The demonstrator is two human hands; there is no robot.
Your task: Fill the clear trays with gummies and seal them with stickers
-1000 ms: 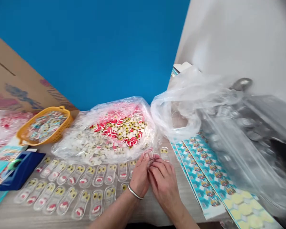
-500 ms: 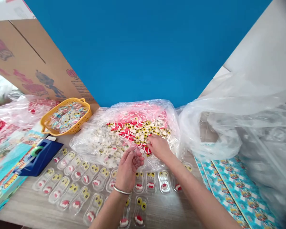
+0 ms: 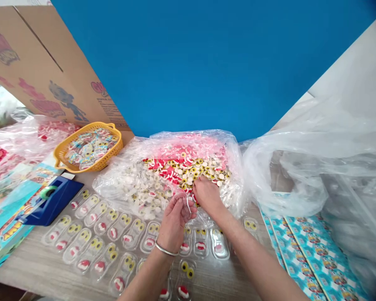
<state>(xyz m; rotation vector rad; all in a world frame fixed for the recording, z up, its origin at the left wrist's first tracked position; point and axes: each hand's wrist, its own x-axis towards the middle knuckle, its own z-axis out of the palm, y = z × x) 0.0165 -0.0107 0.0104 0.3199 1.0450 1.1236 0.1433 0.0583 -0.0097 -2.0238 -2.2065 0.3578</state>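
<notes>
Clamping clear tray [image 3: 186, 205], left grip [image 3: 174, 214]; now among candies [image 3: 192, 169], right grip [image 3: 208, 195], closure unclear

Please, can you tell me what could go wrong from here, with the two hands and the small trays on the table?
Mix-up: the right hand is among mixed pieces in the open bag, so it might take an unwanted shape.

Knock: the right forearm crosses above some filled trays; a low movement could shift them.

Squeeze: the left hand holds a clear tray that looks thin; pressing hard might bend it.
</notes>
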